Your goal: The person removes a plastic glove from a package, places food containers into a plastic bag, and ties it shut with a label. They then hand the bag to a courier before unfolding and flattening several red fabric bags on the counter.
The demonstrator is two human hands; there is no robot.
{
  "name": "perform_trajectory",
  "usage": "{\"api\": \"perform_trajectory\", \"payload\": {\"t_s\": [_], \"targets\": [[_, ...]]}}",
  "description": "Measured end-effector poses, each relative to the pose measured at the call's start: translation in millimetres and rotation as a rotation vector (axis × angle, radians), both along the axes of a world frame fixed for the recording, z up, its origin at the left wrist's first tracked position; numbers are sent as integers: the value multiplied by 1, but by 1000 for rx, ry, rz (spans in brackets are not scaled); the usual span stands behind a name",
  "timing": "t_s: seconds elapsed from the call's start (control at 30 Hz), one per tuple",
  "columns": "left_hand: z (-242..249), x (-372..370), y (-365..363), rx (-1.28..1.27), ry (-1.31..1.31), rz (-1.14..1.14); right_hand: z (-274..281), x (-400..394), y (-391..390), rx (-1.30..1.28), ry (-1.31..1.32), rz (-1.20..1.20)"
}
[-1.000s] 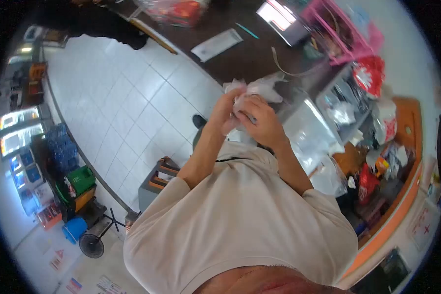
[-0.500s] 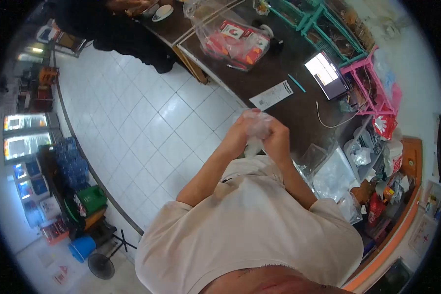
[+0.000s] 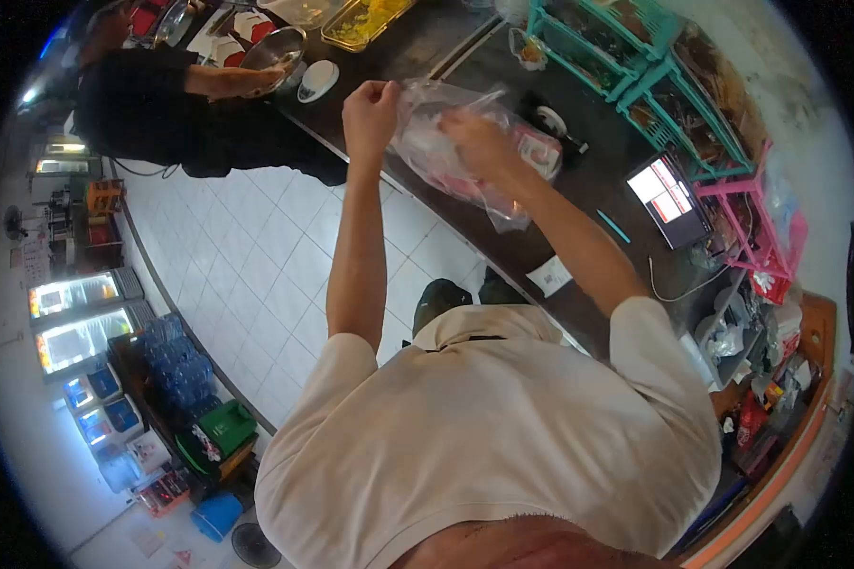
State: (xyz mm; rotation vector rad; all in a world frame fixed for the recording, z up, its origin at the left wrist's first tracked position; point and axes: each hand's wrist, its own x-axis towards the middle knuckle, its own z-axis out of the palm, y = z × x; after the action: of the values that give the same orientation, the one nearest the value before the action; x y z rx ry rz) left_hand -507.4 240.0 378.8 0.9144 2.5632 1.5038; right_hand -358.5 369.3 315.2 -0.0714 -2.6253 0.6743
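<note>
On the dark table stands a clear plastic bag point(image 3: 436, 163) with red and white packages point(image 3: 539, 152) inside. My left hand point(image 3: 371, 112) is closed on the bag's upper edge, at its left side. Over the bag's opening is my right hand point(image 3: 481, 144), blurred by motion, with something whitish at its fingers that I cannot make out. A paper slip point(image 3: 550, 276) and a teal pen point(image 3: 613, 226) lie on the table to the right of the bag.
Another person in dark clothes point(image 3: 152, 114) holds a metal bowl point(image 3: 277, 57) at the upper left. Beyond the bag are a yellow food tray point(image 3: 365, 21) and green baskets point(image 3: 579, 43). A lit tablet point(image 3: 669, 201) stands at the right.
Both hands have moved from in front of my body forward to the bag, and they are now apart. The left hand has taken hold of the bag's edge. The view has shifted.
</note>
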Motion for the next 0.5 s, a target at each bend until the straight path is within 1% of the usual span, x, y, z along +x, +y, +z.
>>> {"api": "perform_trajectory", "payload": {"t_s": [0.03, 0.1, 0.13, 0.17, 0.27, 0.3, 0.33, 0.37, 0.4, 0.43, 0.47, 0.5], "targets": [[8, -20, 1, 35, -397, -149, -17, -23, 1, 52, -125, 41], [27, -28, -2, 178, -664, -278, -64, -65, 3, 127, -289, 90], [34, -31, -5, 241, -804, -347, -91, -86, 5, 146, -329, 106], [35, -40, -3, 160, -742, -400, -117, -106, 6, 162, -363, 119], [9, -37, 4, -190, 468, -367, -215, -158, 14, 103, -356, 141], [-25, -48, 0, -291, 432, -393, -235, -166, 19, 78, -346, 139], [-54, -61, -9, -336, 306, -419, -250, -168, 21, 46, -349, 138], [-80, -78, -18, -383, 188, -449, -212, -160, 17, 92, -475, 105], [-90, -96, -21, -430, 78, -495, -165, -152, 13, 147, -603, 77], [-87, -110, -22, -337, -79, -601, -136, -145, 8, 82, -670, 42], [-70, -114, -22, -257, -314, -645, -108, -138, 4, 20, -735, 3], [-39, -117, -19, -181, -552, -686, -94, -136, -1, -145, -731, -34]]}}
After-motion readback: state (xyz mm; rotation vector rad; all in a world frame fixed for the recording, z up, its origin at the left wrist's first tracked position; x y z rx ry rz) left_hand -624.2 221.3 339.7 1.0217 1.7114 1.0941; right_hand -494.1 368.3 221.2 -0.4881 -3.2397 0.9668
